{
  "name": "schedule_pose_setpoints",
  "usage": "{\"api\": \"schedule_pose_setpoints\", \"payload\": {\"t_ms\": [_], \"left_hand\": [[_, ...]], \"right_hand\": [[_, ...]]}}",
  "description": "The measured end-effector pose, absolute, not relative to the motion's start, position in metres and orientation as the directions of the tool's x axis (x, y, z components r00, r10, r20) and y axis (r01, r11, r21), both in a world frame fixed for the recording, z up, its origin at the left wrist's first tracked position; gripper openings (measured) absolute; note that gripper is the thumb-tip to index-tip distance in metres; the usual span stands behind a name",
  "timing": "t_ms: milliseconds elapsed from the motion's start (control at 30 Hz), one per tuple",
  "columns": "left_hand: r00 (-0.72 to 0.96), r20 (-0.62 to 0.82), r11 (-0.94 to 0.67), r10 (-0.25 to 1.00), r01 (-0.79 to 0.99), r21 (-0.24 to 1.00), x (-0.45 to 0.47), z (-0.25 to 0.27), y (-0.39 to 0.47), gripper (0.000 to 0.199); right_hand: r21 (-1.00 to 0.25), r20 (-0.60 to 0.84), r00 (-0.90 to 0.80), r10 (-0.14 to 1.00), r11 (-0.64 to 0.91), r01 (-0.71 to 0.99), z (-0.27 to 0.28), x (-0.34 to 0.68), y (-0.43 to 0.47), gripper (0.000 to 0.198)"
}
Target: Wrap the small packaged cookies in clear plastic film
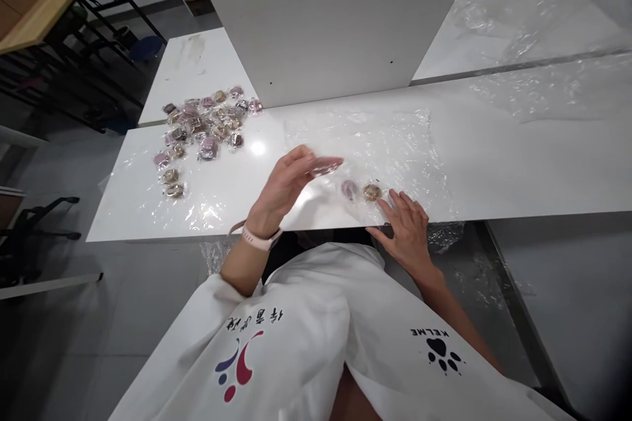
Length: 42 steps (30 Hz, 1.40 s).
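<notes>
My left hand is raised a little above the white table, its fingers closed on a flat, pinkish snack in clear wrap. Below and to the right of it lie a pale purple wrapped snack and a brown wrapped snack. Both rest on a sheet of clear plastic. With fingers apart, my right hand lies at the table's front edge, its fingertips on the plastic just right of the brown snack. Whether it touches that snack I cannot tell.
A pile of purple and brown wrapped snacks covers the table's left part. A tall grey-white panel stands at the back. More clear plastic lies at the right. A wooden-topped table is far left.
</notes>
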<state>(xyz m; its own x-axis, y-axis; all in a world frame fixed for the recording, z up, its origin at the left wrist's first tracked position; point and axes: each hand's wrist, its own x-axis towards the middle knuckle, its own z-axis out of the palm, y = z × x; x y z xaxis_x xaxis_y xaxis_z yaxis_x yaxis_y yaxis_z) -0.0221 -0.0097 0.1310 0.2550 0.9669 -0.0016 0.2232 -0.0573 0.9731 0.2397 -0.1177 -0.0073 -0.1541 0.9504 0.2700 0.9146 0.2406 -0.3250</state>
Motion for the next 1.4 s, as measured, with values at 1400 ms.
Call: {"api": "schedule_pose_setpoints", "payload": {"t_ms": [1400], "left_hand": [[0.748,0.351,-0.819,0.563,0.449,0.357,0.036,0.01,-0.021,0.037]], "right_hand": [[-0.924,-0.256,-0.476,0.842,-0.069,0.375,0.052,0.204,0.067,0.045]]}}
